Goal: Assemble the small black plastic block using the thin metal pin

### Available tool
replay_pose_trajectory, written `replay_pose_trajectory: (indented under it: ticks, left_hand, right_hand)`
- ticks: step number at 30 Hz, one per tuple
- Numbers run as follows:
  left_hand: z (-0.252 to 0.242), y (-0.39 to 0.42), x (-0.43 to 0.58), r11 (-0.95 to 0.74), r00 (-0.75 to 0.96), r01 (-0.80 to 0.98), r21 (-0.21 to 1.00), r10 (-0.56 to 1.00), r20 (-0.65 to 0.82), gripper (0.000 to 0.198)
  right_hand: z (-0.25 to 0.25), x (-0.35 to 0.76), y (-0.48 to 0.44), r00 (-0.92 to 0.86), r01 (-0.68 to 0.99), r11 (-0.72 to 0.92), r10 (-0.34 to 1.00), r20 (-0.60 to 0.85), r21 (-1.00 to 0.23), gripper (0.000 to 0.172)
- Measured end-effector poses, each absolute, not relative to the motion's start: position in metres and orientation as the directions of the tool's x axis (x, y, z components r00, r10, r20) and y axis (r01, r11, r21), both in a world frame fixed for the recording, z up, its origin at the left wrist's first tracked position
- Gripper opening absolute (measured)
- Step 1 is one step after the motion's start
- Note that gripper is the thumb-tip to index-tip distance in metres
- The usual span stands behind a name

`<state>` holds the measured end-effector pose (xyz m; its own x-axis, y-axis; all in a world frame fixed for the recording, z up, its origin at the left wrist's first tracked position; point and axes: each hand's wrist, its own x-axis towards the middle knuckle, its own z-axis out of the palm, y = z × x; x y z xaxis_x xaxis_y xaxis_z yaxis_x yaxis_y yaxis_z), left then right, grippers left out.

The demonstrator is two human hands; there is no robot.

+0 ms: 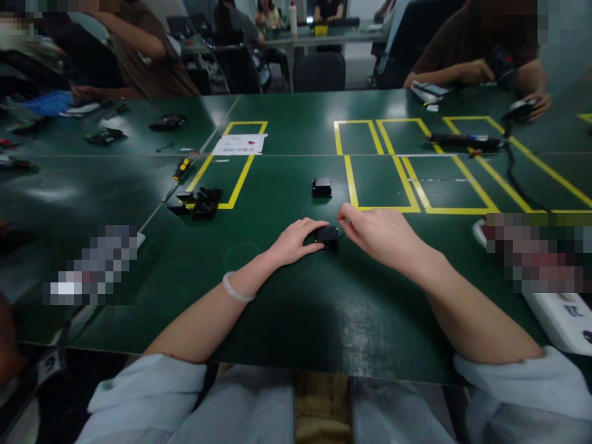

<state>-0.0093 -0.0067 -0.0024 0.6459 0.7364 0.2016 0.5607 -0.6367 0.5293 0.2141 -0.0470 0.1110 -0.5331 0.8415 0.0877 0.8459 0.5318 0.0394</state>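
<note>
The left hand holds a black block in its fingers. The right hand is just beside it, fingers narrowed, their hold unclear. A second block lies beyond on the bench.

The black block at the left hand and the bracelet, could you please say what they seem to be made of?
Black block: probably low-sheen plastic, judging by its even, dark top; coated metal is possible.
Bracelet: perhaps polished stone or glass, as it looks smooth, pale and slightly translucent; plastic is possible too.
</note>
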Motion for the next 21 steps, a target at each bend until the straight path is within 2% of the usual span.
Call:
replay_pose_trajectory:
  ticks: [6, 10, 12, 18, 21]
  left_hand:
    - [-0.0008, -0.0071, -0.0094, -0.633, 0.646, 0.562, 0.533, 0.738, 0.195, 0.049]
    - [-0.0019, -0.0073, -0.0097, -0.631, 0.643, 0.562, 0.534, 0.74, 0.198, 0.05]
    - [-0.0017, -0.0075, -0.0096, -0.627, 0.642, 0.566, 0.536, 0.743, 0.19, 0.05]
    - [0.0008, -0.0079, -0.009, -0.618, 0.642, 0.568, 0.543, 0.746, 0.178, 0.05]
    - [-0.0004, -0.0074, -0.0095, -0.626, 0.642, 0.564, 0.539, 0.742, 0.19, 0.05]
  right_hand:
    - [0.1126, 0.216, -0.0471, -0.529, 0.841, 0.539, 0.837, 0.137, -0.048, 0.027]
    - [0.111, 0.2161, -0.0434, -0.487, 0.872, 0.489, 0.866, 0.113, 0.01, 0.036]
    - [0.1105, 0.2157, -0.0417, -0.47, 0.883, 0.468, 0.877, 0.1, 0.041, 0.036]
    - [0.1116, 0.2153, -0.043, -0.494, 0.861, 0.505, 0.859, 0.137, -0.064, 0.028]
    - [0.1112, 0.2158, -0.0436, -0.501, 0.858, 0.511, 0.854, 0.139, -0.052, 0.032]
